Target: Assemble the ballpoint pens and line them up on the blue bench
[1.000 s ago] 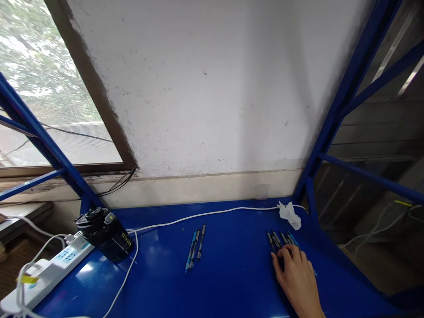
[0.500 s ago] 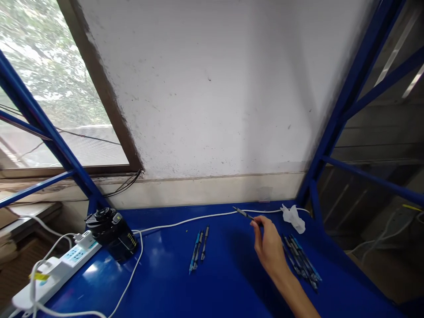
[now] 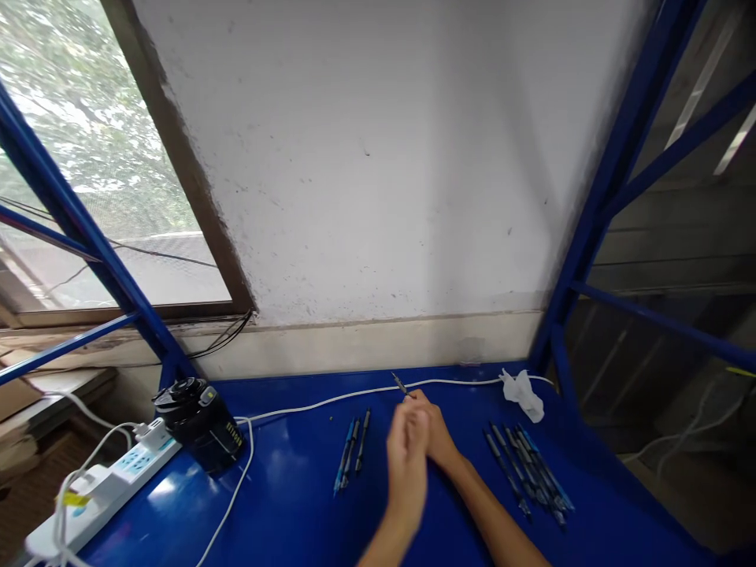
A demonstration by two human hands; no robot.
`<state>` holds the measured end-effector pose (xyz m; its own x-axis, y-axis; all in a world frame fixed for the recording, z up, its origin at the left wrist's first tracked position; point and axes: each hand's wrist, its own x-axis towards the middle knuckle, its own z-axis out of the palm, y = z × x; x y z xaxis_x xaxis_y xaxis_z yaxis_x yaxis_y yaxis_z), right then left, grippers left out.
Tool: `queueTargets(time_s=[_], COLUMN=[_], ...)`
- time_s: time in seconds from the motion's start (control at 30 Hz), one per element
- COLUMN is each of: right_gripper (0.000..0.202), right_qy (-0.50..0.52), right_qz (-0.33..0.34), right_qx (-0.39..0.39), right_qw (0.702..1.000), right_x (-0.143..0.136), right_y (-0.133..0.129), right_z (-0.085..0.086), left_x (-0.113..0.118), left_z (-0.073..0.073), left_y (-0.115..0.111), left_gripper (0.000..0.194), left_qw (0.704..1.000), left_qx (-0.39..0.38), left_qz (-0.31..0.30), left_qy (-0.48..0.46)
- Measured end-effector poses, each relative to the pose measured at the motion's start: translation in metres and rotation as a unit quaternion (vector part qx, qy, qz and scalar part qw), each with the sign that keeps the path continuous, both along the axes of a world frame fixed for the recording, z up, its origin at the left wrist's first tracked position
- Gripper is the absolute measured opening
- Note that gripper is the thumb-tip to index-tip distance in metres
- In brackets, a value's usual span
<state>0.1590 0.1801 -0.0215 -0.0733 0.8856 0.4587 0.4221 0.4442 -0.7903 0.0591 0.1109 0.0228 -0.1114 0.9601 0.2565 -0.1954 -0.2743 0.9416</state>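
A dark pen (image 3: 400, 384) points up and to the left, its tip showing beyond my right hand (image 3: 435, 429), whose fingers are closed around it. My left hand (image 3: 409, 449) is in front, overlapping the right one and blurred by motion. Its fingers are bent near the pen, and whether they touch it is hidden. To the left, a small group of pens (image 3: 353, 453), one of them blue, lies on the blue table (image 3: 283, 504). A larger group of several pens (image 3: 531, 468) rests to the right of my right forearm.
A black jar (image 3: 201, 429) with a lid stands at the left beside a white power strip (image 3: 112, 480). A white cable (image 3: 331, 403) runs along the table's back. Crumpled white tissue (image 3: 523, 395) lies at the back right. Blue metal posts rise at both sides.
My left hand has come into view from below and met the right hand. The right hand has moved left with the pen. The right-hand pens show more fully.
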Motion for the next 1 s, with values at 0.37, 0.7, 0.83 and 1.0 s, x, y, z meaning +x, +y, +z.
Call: queueTargets(time_s=[0.37,0.7,0.83,1.0], right_gripper=[0.047,0.035,0.038,0.04], right_qy=[0.013,-0.05,-0.068,-0.057], right_qz=[0.071,0.06,0.05,0.03], right_qx=[-0.01,0.009,0.027,0.059], right_qw=[0.997,0.997,0.996,0.996], right_x=[0.0,-0.003,-0.003,-0.001], right_y=[0.003,-0.004,-0.007,-0.007], right_z=[0.003,0.006,0.006,0.005], left_x=[-0.026,-0.04,-0.042,-0.044], left_z=[-0.03,-0.027,-0.026,-0.029], left_y=[0.081,0.077,0.076,0.074], left_gripper=[0.059,0.039,0.036,0.043], left_qw=[0.969,0.982,0.989,0.992], left_qx=[-0.085,-0.1,-0.068,-0.057], left_qz=[-0.113,-0.009,0.04,0.018], left_qy=[-0.201,-0.161,-0.126,-0.109])
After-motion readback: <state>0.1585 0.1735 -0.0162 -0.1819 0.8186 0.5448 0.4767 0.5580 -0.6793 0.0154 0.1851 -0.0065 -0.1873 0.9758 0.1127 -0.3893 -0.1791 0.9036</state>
